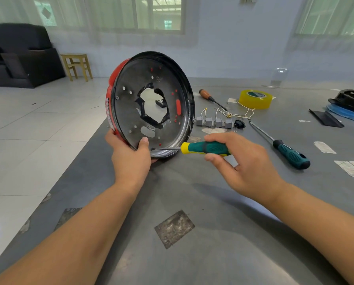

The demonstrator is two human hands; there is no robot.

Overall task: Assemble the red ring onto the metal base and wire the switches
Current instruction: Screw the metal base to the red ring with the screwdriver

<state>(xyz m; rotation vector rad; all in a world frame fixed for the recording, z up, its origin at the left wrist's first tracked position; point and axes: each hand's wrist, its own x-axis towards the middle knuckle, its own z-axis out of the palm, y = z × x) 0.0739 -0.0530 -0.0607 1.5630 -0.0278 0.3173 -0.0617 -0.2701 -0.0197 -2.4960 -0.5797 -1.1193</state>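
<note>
The red ring sat against the back of the metal base, showing only as a crescent along the left rim and through small holes in the plate. The pair stood on edge at the left side of the counter, tilted back, with the lower rim resting on the surface. The left hand gripped that lower edge, thumb pressed on the plate's face and fingers curled behind (out of sight).

The base looked like thin stamped sheet: stiff, fairly light, and probably sharp around the ragged central hole, so the rolled outer rim seemed the safest place to hold. The ring looked like rigid plastic that could crack if a screw were overtightened.

The right hand pinched the green-and-yellow screwdriver by its handle, with the shaft level and its tip at a hole near the bottom of the plate.

Farther right, four grey switches lay in a row with thin wires trailing, well apart from the base and not yet fitted. They seemed small, and the wires were likely delicate.
</note>
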